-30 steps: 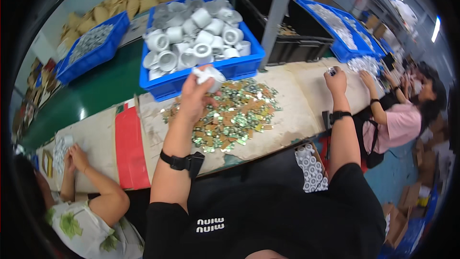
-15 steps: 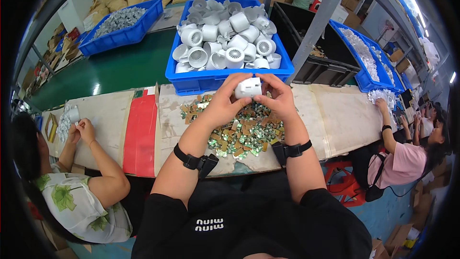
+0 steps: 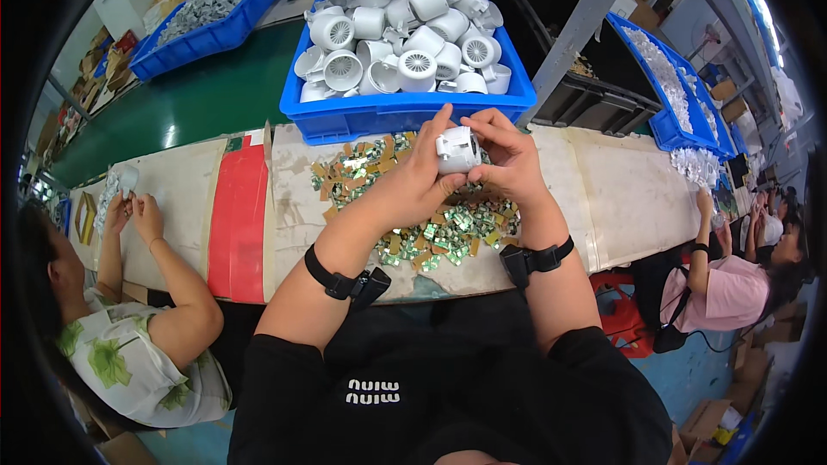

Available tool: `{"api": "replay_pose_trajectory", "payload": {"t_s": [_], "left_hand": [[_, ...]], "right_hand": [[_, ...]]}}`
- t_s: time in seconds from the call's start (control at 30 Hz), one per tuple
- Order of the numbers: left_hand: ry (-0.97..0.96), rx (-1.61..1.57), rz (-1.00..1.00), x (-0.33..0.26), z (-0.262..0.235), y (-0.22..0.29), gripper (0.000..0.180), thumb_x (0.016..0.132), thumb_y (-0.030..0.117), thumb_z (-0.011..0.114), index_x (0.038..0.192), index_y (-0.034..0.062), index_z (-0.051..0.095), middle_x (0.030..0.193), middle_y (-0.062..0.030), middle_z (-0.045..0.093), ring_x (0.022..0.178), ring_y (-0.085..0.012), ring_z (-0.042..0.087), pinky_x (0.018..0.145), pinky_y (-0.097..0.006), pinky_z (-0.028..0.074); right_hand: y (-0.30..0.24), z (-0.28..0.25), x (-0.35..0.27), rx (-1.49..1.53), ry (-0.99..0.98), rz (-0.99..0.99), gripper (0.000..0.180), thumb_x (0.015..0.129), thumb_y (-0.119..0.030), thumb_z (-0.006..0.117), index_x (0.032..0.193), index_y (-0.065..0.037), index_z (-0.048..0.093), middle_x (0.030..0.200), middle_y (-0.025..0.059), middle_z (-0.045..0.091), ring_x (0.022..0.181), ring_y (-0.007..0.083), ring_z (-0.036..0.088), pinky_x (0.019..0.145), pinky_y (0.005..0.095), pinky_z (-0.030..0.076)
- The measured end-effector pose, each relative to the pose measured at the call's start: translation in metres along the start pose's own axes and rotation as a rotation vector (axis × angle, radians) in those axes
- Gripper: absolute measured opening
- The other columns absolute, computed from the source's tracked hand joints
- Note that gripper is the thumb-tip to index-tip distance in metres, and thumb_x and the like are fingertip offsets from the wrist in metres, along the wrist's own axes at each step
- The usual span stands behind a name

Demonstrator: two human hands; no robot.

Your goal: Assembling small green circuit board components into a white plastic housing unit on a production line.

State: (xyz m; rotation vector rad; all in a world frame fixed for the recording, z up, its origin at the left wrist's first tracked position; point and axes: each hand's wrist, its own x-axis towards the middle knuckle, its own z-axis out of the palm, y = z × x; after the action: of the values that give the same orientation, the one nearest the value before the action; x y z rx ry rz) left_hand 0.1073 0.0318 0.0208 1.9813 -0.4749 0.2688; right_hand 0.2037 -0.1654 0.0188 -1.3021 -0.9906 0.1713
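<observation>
Between both my hands is a white plastic cylindrical housing (image 3: 458, 151) with slots and a raised tab on its side. My left hand (image 3: 419, 170) grips its left side, thumb below and fingers up along it. My right hand (image 3: 513, 162) closes on the right side with thumb and curled fingers. Under my hands a loose pile of small green circuit boards (image 3: 457, 226) and brown pieces lies on the worktable (image 3: 573, 198). Just beyond stands a blue crate (image 3: 405, 110) heaped with similar white housings (image 3: 417, 66), some showing vented round ends.
A black crate (image 3: 594, 108) and a grey metal post (image 3: 573, 39) stand right of the blue crate. A red strip (image 3: 237, 224) crosses the table at left. Co-workers sit on both sides, one in a leaf-print shirt (image 3: 138, 362), one in a pink shirt (image 3: 732, 288).
The housing has turned in my hands, so its tabbed side now shows. My left fingers have straightened upward. The whole view has shifted, with the crate higher in the picture.
</observation>
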Motion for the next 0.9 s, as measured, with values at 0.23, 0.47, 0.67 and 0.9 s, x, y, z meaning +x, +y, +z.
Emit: {"api": "replay_pose_trajectory", "payload": {"t_s": [0.23, 0.47, 0.67, 0.9], "left_hand": [[0.378, 0.181, 0.387, 0.007, -0.016, 0.022, 0.055, 0.094, 0.024, 0.065, 0.139, -0.0061, 0.058, 0.144, -0.0285, 0.051, 0.124, -0.038, 0.058, 0.105, -0.042, 0.048], [0.33, -0.696, 0.083, -0.003, -0.001, 0.003, 0.034, 0.104, 0.018, 0.05, 0.106, -0.0079, 0.072, 0.082, -0.0162, 0.073, 0.073, -0.0216, 0.071, 0.069, -0.033, 0.057], [0.395, -0.655, -0.101, 0.006, -0.023, -0.014, 0.033, 0.105, 0.015, 0.046, 0.108, -0.0062, 0.071, 0.082, -0.0096, 0.071, 0.077, -0.0127, 0.065, 0.073, -0.027, 0.053], [0.492, -0.64, -0.135, 0.01, -0.017, -0.014, 0.026, 0.105, 0.007, 0.05, 0.113, -0.004, 0.071, 0.086, -0.0053, 0.07, 0.078, -0.009, 0.062, 0.075, -0.026, 0.051]], "right_hand": [[-0.016, -0.001, 0.003, 0.317, -0.031, 0.187, 0.069, 0.074, -0.002, 0.088, 0.136, 0.003, 0.061, 0.118, 0.0075, 0.063, 0.11, 0.0178, 0.062, 0.098, 0.0311, 0.049], [0.0, 0.015, -0.004, 0.39, -0.068, 0.337, 0.059, 0.08, -0.011, 0.088, 0.133, -0.001, 0.063, 0.114, 0.0071, 0.069, 0.093, 0.0137, 0.066, 0.084, 0.0295, 0.054], [-0.014, -0.021, -0.002, -0.863, -0.085, 0.279, 0.014, 0.078, -0.013, 0.076, 0.086, -0.002, 0.074, 0.08, 0.0118, 0.07, 0.076, 0.0226, 0.065, 0.07, 0.0352, 0.051], [-0.006, -0.012, -0.003, -0.865, -0.183, 0.203, 0.016, 0.076, -0.008, 0.071, 0.09, -0.003, 0.076, 0.084, 0.0129, 0.069, 0.087, 0.0322, 0.063, 0.081, 0.0423, 0.051]]}}
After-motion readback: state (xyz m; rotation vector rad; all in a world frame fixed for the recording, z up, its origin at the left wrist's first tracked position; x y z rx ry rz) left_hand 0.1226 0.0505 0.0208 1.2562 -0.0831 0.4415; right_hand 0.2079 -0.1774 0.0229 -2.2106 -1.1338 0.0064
